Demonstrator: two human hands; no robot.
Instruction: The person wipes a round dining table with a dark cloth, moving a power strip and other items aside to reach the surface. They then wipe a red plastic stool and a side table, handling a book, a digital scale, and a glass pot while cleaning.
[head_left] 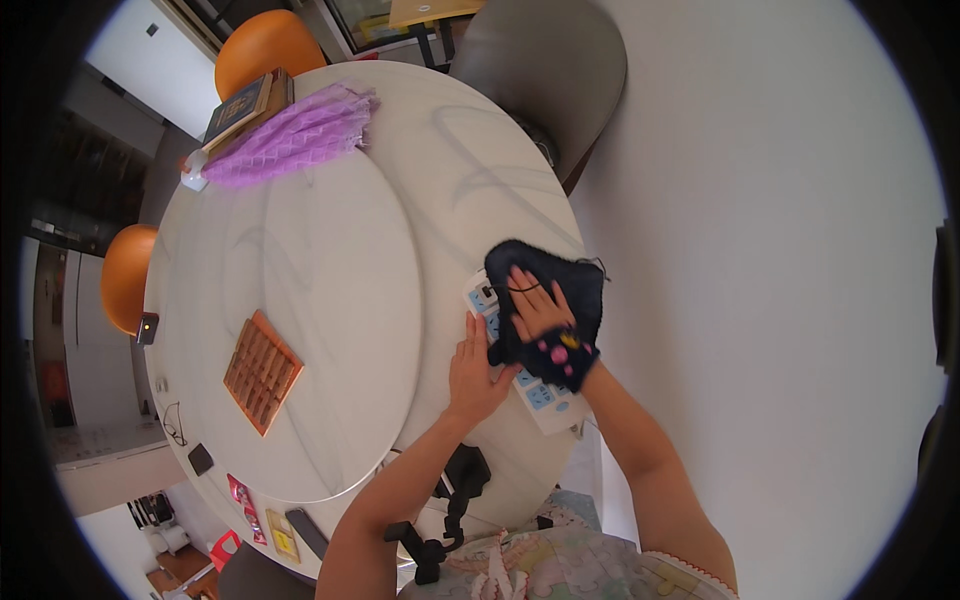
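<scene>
Tabletop (465,200): dark cloth (584,290) under right grip (540,312) (power strip (545,402) below).

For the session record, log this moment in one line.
left hand: touching power strip | right hand: spread on dark cloth | dark cloth: covering part of power strip | power strip: on table

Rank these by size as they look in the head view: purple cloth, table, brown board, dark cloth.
1. Table
2. Dark cloth and purple cloth: too alike to rank, the dark one partly hidden
3. Brown board
</scene>
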